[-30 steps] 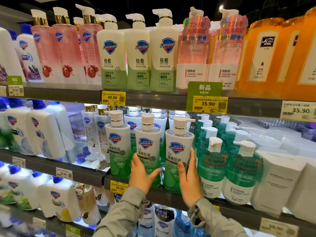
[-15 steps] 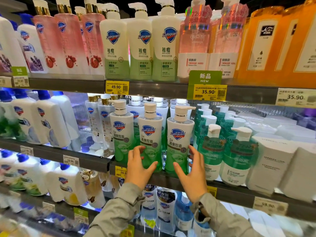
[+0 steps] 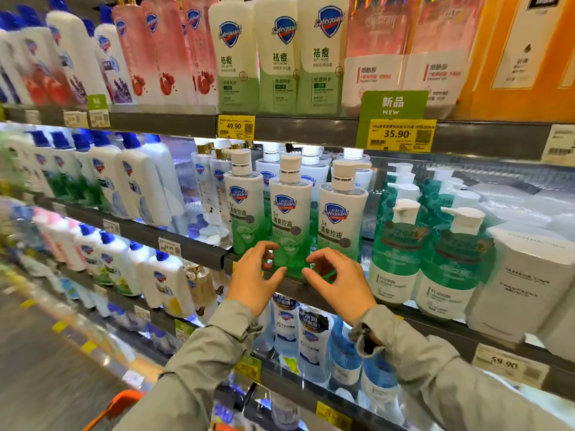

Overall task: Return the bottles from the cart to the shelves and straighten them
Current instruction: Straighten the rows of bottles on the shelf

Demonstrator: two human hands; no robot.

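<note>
At 12 o'clock the edge cropped the pump heads of the white-and-green plastic bottles point(image 3: 277, 57). At 9 o'clock the blue-capped white bottles point(image 3: 62, 169) were blurred. At 6 o'clock the left hand point(image 3: 252, 278) and right hand point(image 3: 339, 281) hid the base of the middle green-and-white pump bottle point(image 3: 291, 219). At 7 o'clock only a corner of the orange cart point(image 3: 124, 401) showed.

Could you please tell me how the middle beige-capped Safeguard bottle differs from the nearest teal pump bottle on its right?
The Safeguard bottle is taller and slimmer; the teal pump bottle is squatter. The Safeguard bottle fades white to green, the teal pump bottle runs teal over white. Both stand upright on the shelf.
</note>
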